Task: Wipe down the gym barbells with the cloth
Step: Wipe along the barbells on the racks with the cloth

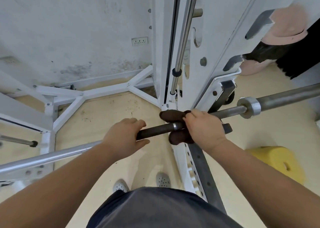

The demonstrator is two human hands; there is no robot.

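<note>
Gripping barbell [155, 131] — left hand [124, 134], right hand [204, 129] seemingly clutching cloth [171, 116]

I find no legible word, brand, number or sign anywhere in the head view. The only candidate is a small plate [139, 41] mounted on the wall [69, 29]. It bears a short row of dark marks, which are too small and blurred for me to read as letters or digits.
</note>
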